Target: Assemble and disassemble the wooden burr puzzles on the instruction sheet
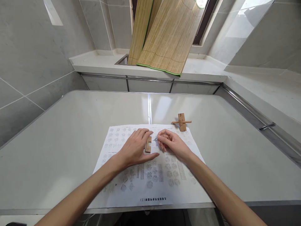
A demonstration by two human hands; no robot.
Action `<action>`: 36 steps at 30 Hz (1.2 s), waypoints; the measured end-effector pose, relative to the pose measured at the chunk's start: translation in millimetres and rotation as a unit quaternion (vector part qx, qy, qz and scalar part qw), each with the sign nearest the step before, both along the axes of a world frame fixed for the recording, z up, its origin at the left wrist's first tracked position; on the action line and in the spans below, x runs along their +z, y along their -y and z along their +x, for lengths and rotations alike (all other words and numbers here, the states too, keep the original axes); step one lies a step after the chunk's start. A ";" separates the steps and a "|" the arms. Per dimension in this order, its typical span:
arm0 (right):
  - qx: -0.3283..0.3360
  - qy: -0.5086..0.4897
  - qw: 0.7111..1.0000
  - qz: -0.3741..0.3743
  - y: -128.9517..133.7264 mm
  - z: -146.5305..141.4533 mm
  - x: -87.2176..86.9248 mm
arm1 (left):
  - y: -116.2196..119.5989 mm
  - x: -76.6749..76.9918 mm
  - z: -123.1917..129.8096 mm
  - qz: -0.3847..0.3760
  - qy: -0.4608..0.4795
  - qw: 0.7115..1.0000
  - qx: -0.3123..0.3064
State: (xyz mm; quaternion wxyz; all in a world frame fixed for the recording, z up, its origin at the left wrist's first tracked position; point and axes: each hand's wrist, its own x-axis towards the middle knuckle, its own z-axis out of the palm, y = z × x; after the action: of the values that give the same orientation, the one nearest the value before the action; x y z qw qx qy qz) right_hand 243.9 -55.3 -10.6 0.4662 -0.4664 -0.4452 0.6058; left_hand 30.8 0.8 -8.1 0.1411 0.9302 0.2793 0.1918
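Observation:
A notched wooden puzzle piece stands or lies on a printed sheet. My left hand is beside and partly over it, thumb and fingers spread apart; whether they touch the piece I cannot tell. Just to the right, my right hand hovers low over the sheet with its fingers curled in and thumb against forefinger. Anything inside those fingers is hidden. Beyond the sheet's far right edge, a few wooden pieces fitted crosswise stand on the table, one with a dark mark.
The white table has a metal seam down its far half. Tiled walls enclose it on both sides. Behind it, a ledge holds bamboo mats leaning at the window. A rail runs along the right wall.

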 end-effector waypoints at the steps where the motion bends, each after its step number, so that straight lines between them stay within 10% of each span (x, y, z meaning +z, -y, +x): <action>1: 0.000 0.022 1.000 0.008 0.9 -1.1 -0.3 | -3.6 1.4 -6.4 -0.012 0.005 1.000 -0.010; 10: 0.004 0.258 0.954 0.153 13.8 -14.1 -12.5 | -31.3 2.3 -61.5 -0.055 -0.008 0.998 -0.037; 23: 0.004 0.370 0.898 0.238 14.8 -25.2 -21.3 | -19.9 6.4 -54.5 -0.304 0.113 0.945 -0.048; 36: -0.016 0.140 0.981 0.130 16.7 -20.6 -4.9 | -13.2 5.5 -47.9 -0.393 0.176 0.902 -0.021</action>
State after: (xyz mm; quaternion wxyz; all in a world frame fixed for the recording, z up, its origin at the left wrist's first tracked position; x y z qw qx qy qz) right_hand 223.3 -71.9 -15.4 0.4657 -0.4886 -0.5737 0.4639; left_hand -17.0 13.9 -2.7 0.5462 0.7559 0.2832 0.2238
